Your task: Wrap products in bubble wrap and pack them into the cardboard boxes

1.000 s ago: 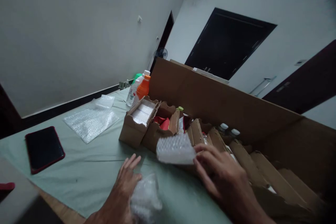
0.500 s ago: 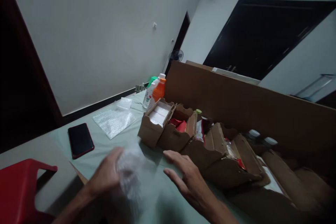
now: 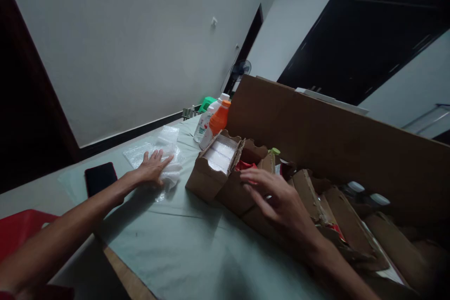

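Note:
My left hand (image 3: 153, 168) reaches out over the clear bubble wrap (image 3: 132, 153) on the table, its fingers spread and lying on the crumpled plastic. My right hand (image 3: 277, 192) hovers in front of the row of cardboard bins, fingers apart and slightly bent, with nothing visible in them. Nearest to it are a bin holding red packets (image 3: 245, 165) and the end cardboard bin (image 3: 204, 183), which holds white plastic-wrapped packs (image 3: 221, 153). The right hand and forearm hide parts of the middle bins.
A phone (image 3: 101, 178) lies left of the bubble wrap. Behind the end bin stand an orange bottle (image 3: 219, 119) and a clear bottle (image 3: 203, 126). A tall cardboard panel (image 3: 316, 122) backs the bins. A red stool (image 3: 24, 229) is at the lower left.
My left hand has moved forward from the near table, carrying crumpled clear plastic onto the bubble wrap, and its fingers have opened. My right hand has risen rightward to the bins.

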`<act>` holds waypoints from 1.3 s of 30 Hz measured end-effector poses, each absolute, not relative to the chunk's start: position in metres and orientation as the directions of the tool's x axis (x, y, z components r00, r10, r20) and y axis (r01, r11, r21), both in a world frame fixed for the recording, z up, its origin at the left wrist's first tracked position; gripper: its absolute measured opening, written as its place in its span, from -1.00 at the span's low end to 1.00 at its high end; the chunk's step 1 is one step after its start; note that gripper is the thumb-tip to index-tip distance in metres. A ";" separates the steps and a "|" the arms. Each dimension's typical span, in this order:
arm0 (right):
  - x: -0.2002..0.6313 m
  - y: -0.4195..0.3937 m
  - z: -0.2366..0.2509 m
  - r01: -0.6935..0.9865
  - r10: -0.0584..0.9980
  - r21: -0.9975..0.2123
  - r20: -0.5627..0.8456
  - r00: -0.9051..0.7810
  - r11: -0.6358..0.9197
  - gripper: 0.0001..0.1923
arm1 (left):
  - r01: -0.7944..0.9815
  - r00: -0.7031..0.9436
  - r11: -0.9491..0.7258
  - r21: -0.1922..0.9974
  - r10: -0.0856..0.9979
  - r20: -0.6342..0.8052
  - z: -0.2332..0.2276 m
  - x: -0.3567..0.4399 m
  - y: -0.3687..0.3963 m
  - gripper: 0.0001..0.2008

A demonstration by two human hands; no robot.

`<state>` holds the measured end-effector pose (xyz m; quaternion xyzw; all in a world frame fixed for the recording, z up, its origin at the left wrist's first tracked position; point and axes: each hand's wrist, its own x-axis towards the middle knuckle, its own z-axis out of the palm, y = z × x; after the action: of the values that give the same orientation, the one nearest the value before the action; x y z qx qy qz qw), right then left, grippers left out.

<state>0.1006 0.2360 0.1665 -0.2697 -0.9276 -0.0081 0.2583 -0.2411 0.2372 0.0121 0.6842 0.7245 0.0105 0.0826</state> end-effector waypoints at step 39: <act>-0.086 0.251 0.079 0.475 0.518 -0.266 0.123 -0.846 0.839 -0.45 | 0.664 -0.197 -0.072 0.744 0.943 0.267 0.017 -0.295 0.208 -0.34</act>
<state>-0.0862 0.2509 0.0789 -0.2604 -0.9541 0.1134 0.0954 -0.2947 0.2084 0.0167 0.6097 0.6592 0.4051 0.1723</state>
